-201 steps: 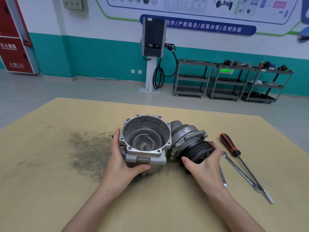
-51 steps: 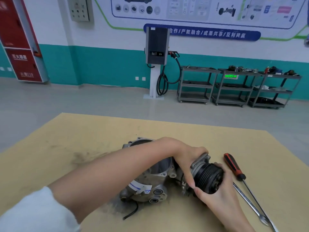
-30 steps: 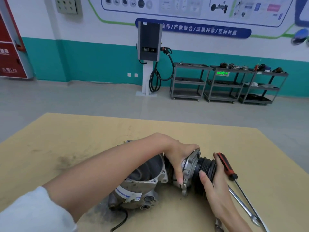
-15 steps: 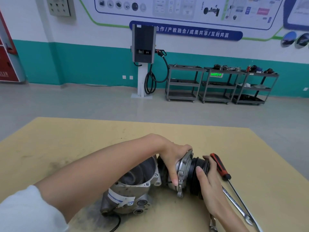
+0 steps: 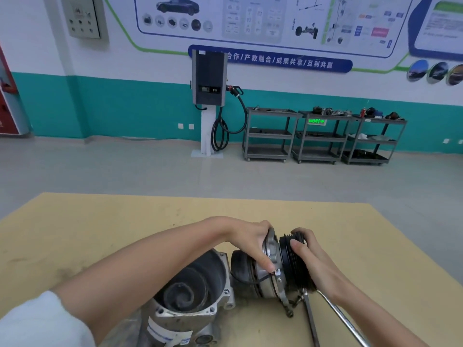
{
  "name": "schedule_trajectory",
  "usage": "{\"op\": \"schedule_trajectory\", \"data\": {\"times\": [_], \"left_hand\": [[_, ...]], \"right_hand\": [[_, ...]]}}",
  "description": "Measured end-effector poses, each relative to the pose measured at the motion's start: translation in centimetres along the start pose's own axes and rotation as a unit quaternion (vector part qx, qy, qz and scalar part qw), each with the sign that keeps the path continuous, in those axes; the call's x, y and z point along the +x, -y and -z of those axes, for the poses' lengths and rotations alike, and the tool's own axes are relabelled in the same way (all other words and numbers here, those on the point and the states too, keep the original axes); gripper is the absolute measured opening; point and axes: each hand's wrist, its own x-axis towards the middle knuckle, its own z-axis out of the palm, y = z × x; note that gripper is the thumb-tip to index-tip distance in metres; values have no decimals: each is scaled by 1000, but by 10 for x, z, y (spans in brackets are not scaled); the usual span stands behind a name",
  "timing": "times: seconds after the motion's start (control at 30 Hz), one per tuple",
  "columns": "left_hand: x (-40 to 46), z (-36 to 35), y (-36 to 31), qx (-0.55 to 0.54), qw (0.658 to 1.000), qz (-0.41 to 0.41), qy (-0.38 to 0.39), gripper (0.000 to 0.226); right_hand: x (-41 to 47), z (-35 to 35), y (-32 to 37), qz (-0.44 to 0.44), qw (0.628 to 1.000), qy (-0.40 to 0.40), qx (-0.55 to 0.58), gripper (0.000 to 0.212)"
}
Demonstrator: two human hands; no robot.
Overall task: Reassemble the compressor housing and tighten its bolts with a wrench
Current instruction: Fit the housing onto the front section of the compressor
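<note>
The open compressor housing (image 5: 200, 291) lies tilted on its side on the table, its mouth facing right and its spiral scroll visible inside. Just right of it is the compressor's front section (image 5: 270, 261), lifted a little and held by both hands. My left hand (image 5: 253, 242) reaches across and grips its silver flange. My right hand (image 5: 308, 254) wraps the black grooved pulley (image 5: 290, 261) at its right end. The front section's dark inner end faces the housing's mouth, with a small gap between them.
Two long metal wrenches (image 5: 333, 310) lie on the table under my right forearm. The tan table (image 5: 125, 226) ends close to the right of my right arm. Grey tool carts (image 5: 320, 136) and a charging post (image 5: 209, 103) stand far off by the wall.
The front section has been turned and swung so its inner end points at the housing's mouth. The housing now lies lower and closer to me. The red-handled screwdriver has dropped out of sight.
</note>
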Motion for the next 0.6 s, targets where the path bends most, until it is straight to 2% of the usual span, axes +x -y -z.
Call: {"op": "schedule_trajectory", "data": {"times": [0.23, 0.37, 0.6], "left_hand": [[-9, -7, -4, -4, 1000, -10, -22, 101], [-11, -23, -1, -13, 995, -34, -96, 85], [-12, -16, -11, 11, 993, -32, -109, 78]], "right_hand": [[-2, 3, 9, 12, 999, 5, -35, 46], [-6, 0, 7, 34, 999, -21, -20, 50], [-4, 2, 7, 38, 998, -37, 18, 48]]}}
